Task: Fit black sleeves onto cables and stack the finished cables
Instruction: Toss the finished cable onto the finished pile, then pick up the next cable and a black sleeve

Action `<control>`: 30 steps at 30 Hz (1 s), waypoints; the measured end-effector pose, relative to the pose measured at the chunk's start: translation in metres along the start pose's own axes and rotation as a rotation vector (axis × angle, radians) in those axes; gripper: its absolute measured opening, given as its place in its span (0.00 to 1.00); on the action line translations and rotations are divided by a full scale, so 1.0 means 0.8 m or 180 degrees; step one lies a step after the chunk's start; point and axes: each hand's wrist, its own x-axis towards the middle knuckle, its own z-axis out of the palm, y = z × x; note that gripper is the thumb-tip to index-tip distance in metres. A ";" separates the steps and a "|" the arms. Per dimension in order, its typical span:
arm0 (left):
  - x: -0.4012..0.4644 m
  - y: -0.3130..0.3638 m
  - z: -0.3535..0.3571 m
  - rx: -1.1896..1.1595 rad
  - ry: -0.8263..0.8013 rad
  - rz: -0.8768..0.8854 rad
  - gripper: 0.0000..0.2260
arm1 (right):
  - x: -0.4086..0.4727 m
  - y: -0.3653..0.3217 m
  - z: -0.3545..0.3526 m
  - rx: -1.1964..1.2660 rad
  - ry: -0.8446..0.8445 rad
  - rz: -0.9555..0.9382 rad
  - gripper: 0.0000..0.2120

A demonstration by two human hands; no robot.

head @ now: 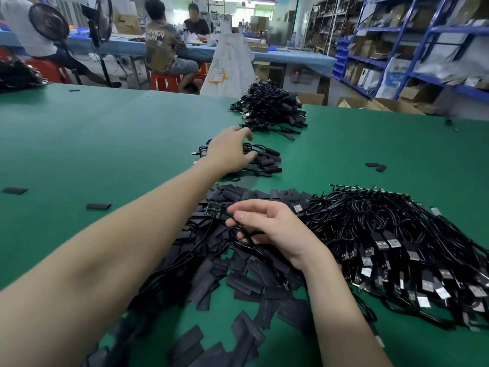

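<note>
Head view: left hand rests with fingers spread on a small stack of sleeved cables while right hand pinches a bare cable over loose sleeves on the green surface.

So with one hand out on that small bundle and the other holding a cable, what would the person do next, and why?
Probably bring the left hand back from the small finished stack to pick a black sleeve from the loose pile. The right hand already pinches a cable whose circuit-board end looks bare.
</note>
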 end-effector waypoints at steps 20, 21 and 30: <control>-0.167 -0.004 -0.021 -0.3302 0.0059 -0.1237 0.23 | -0.003 -0.005 0.004 0.0634 -0.0735 0.0147 0.09; -0.167 0.000 -0.019 -0.3351 0.0084 -0.1181 0.23 | 0.000 -0.006 0.009 0.0659 -0.0468 0.0120 0.08; -0.167 0.015 -0.013 -0.3278 0.0188 -0.0914 0.22 | 0.017 -0.002 0.024 0.0870 0.1057 -0.0238 0.10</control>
